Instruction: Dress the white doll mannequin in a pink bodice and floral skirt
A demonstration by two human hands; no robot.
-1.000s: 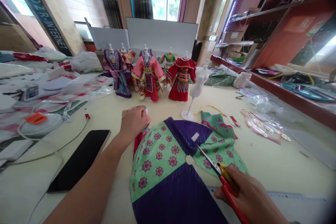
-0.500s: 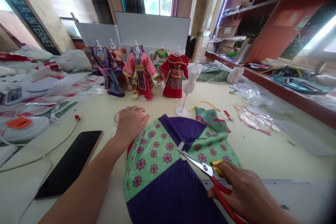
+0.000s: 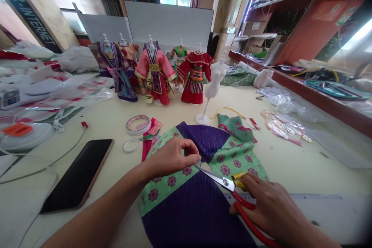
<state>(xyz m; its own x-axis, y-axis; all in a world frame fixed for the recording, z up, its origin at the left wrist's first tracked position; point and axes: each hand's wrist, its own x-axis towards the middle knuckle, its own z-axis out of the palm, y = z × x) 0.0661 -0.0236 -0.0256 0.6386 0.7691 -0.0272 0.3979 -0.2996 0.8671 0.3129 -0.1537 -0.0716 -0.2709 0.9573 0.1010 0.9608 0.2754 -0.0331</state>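
Note:
A round cloth [image 3: 188, 209] of dark purple and green flowered panels lies in front of me, with a small hole near its middle. My right hand [image 3: 270, 197] holds red-handled scissors [image 3: 226, 182], one handle partly wrapped in yellow; the blades point left and their tip is at the hole's edge. Over the cloth, my left hand [image 3: 177, 157] has thumb and forefinger pinched together right beside the scissor tip. What the pinch holds, if anything, is too small to make out.
Tape rolls [image 3: 138, 124] lie left of the cloth, a black phone [image 3: 78, 176] farther left. A white mannequin [image 3: 214, 79] stands behind it, near dressed dolls [image 3: 155, 73]. A ruler [image 3: 316, 197] is at the right, plastic bags [image 3: 283, 128] beyond.
My left hand has moved right and nearer, from the cloth's far left edge to the scissor tip, uncovering the tape rolls. The white strip at the tip no longer shows. The right hand stays nearly in place.

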